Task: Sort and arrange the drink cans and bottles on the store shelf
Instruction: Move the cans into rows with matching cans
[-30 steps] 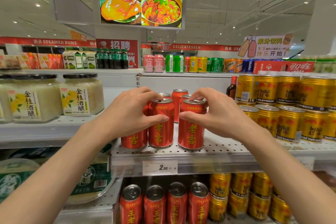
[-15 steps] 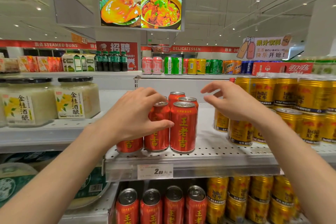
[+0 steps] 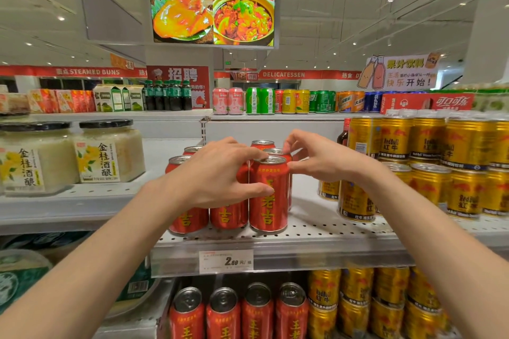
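Note:
Several red herbal-tea cans stand in rows on the perforated white shelf [image 3: 316,231]. My left hand [image 3: 217,173] wraps over the middle front can [image 3: 228,215], and its thumb presses the side of the front right can [image 3: 268,201]. A third front can [image 3: 188,220] shows below my left wrist. My right hand [image 3: 322,157] comes in from the right. Its index finger and thumb pinch the top rim of the red can [image 3: 275,151] just behind the front right one. The upper parts of the left and middle cans are hidden by my left hand.
Gold Red Bull cans [image 3: 429,190] are stacked two high to the right, with a dark bottle [image 3: 343,132] behind them. Big jars of rice wine [image 3: 108,154] stand on the left shelf. A price tag [image 3: 225,261] hangs on the shelf edge. More red cans [image 3: 239,314] fill the shelf below.
My right hand let go of the front right can, lifted open to the right, then came back to the can tops. My left hand stayed on the cans.

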Demonstrator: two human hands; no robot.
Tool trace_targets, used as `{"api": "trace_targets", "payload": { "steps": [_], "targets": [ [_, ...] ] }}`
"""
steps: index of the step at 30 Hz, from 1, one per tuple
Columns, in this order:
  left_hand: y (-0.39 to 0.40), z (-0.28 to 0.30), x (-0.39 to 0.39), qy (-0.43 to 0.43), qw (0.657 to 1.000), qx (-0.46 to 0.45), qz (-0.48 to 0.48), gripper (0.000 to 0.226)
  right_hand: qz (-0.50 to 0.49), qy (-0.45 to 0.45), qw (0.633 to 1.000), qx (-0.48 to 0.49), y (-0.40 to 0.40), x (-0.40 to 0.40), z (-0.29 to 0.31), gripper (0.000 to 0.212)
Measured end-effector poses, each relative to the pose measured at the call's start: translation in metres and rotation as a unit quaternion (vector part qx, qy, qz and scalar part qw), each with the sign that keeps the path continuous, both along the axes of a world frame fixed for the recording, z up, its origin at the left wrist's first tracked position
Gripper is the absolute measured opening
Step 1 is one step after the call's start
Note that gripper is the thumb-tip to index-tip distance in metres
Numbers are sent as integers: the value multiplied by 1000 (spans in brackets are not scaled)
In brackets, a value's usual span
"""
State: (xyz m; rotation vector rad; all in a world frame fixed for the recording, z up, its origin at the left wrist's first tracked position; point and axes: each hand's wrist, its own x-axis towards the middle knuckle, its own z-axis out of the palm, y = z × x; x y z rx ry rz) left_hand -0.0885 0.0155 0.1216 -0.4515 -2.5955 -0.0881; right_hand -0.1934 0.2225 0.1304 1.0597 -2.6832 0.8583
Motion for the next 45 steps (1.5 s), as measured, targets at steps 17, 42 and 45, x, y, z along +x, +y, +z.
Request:
{"api": "trace_targets", "payload": {
  "steps": [17, 42, 45],
  "targets": [
    [7, -6, -6, 34, 999, 9, 15, 69, -38, -5, 999, 29, 48, 29, 7, 40],
    [-37, 4, 11, 38, 998, 25, 46, 59, -57, 134, 989, -19, 24, 42, 10, 25],
    [-53, 9, 19, 20, 996, 68, 48, 47, -44, 132, 990, -5, 2, 42, 17, 19]
  ]
}}
